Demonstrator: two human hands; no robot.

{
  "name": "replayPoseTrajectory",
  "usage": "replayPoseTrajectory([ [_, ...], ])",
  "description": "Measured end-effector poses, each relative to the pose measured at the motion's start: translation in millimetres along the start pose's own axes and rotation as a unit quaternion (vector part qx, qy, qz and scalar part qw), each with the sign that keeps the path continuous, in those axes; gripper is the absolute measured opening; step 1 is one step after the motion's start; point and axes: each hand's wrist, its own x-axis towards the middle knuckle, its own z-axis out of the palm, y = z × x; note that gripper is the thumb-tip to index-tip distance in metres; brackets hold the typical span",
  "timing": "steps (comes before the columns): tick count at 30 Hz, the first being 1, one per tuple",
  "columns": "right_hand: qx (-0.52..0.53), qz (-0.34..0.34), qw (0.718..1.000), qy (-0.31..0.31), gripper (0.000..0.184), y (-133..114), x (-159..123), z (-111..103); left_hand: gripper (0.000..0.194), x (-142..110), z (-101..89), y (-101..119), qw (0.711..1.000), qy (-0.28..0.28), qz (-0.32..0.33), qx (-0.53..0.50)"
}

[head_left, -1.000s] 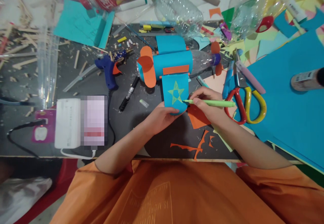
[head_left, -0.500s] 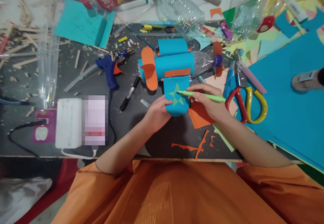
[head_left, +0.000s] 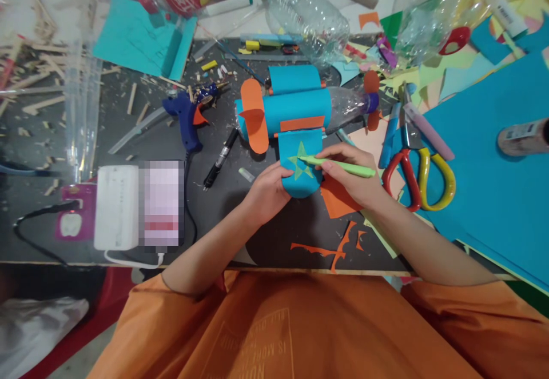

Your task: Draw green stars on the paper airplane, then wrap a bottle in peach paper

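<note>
A toy plane (head_left: 295,107) made from a plastic bottle lies across the table, wrapped in blue paper with orange paper strips. Its near wing (head_left: 306,187) is blue paper with a green star drawn on it. My left hand (head_left: 271,191) grips that wing's left edge, thumb on top and fingers hidden beneath. In my right hand (head_left: 354,176) is a light green felt-tip pen (head_left: 351,168), its tip on the upper middle of the star. An orange paper piece (head_left: 337,199) lies partly under my right hand.
Right of my hand lie scissors (head_left: 414,179) and large blue sheets (head_left: 493,196). Leftward are a blue glue gun (head_left: 186,117), a black marker (head_left: 221,160), a phone (head_left: 162,204) and a white power bank (head_left: 115,207). Plastic bottles (head_left: 306,13) and paper scraps fill the back.
The pen tip has moved from the star's lower right point up to its upper middle. My left hand has shifted from the wing's near end to its left edge.
</note>
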Motion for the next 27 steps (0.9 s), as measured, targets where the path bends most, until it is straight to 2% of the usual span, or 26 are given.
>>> replayPoseTrajectory([
  [8, 0.0, -0.016, 1.0, -0.005, 0.02, -0.1, -1.5, 0.6, 0.02, -0.2, 1.8, 0.5, 1.0, -0.003, 0.004, -0.006],
  [12, 0.014, -0.01, 1.0, -0.023, 0.021, 0.3, -1.3, 0.0, 0.014, -0.5, 0.5, -0.2, 1.0, 0.001, 0.001, -0.006],
  [18, 0.021, -0.015, 1.0, 0.016, 0.023, 1.4, -0.4, 0.5, 0.015, 0.2, -0.5, -1.1, 1.0, 0.003, -0.001, 0.009],
  [27, 0.012, -0.007, 1.0, 0.016, 0.015, 0.7, -0.3, 1.3, 0.02, -0.8, 0.3, 0.6, 1.0, -0.01, 0.004, 0.013],
])
